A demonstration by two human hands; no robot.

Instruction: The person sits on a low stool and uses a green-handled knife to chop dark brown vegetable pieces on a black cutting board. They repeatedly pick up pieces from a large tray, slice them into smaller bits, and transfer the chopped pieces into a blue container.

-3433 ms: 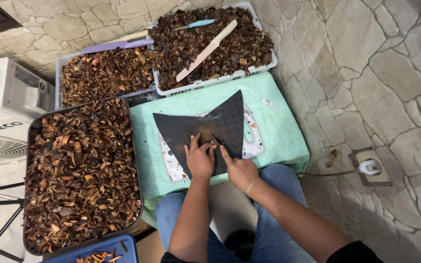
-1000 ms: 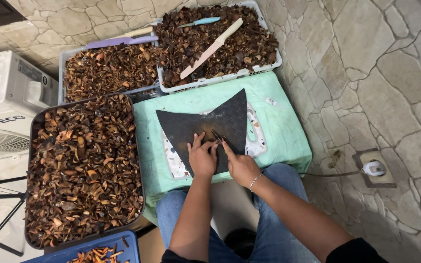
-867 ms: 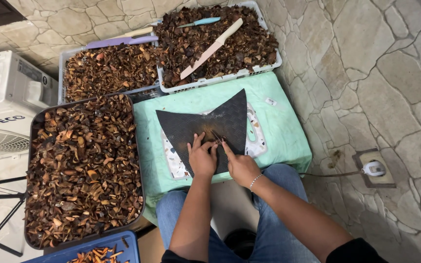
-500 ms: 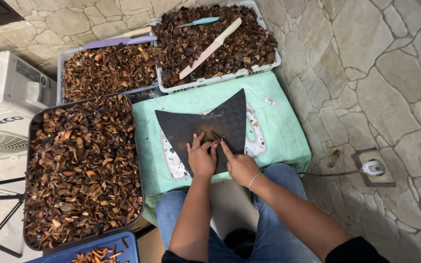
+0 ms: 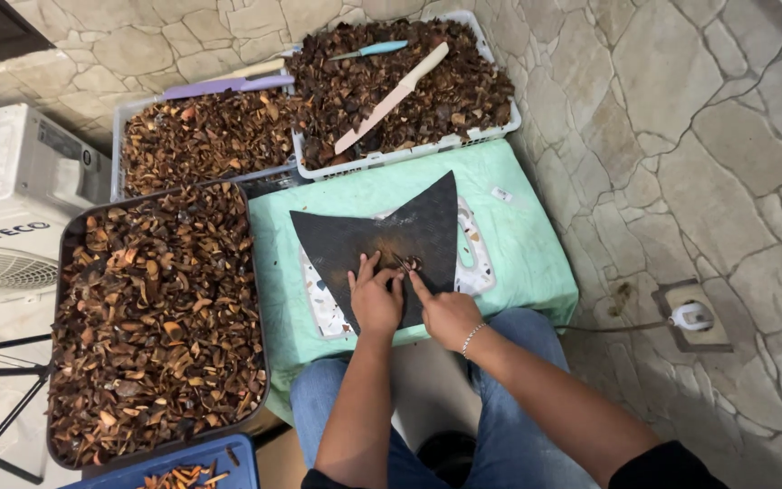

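Pin the small brown piece on the black mat with both hands' closed fingertip grip, pressing steadily.

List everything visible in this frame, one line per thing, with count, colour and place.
Black mat: one, on the green cloth.
Small brown piece: one, at the fingertips on the mat.
Green cloth: one, over the low table.
Speckled board: one, white, under the mat.
Dark tray: one, left, full of brown husks.
White baskets: two, top, full of husks.
Knives: three, pink, teal, purple, on the baskets.
Blue bin: one, bottom left.
Left hand: on the mat.
Right hand: on the mat.
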